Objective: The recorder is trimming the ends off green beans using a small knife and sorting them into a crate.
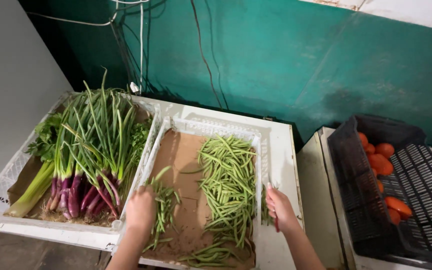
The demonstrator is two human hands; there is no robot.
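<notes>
While the left hand (141, 210) lies closed over a small bunch of green beans (163, 210) at the near left of a white crate (211, 127) lined with brown cardboard (181, 155), the right hand (278, 207) rests on that crate's right rim, fingers curled around a few more beans and a thin red stick-like thing that I cannot make out. A larger heap of green beans (228, 182) runs down the crate's right half. Just beside it on the left, a second white crate (6, 180) holds purple-based spring onions (88, 150) and leafy greens (43, 137). Well apart on the right, a black crate (416, 185) contains orange-red tomatoes (382, 157).
</notes>
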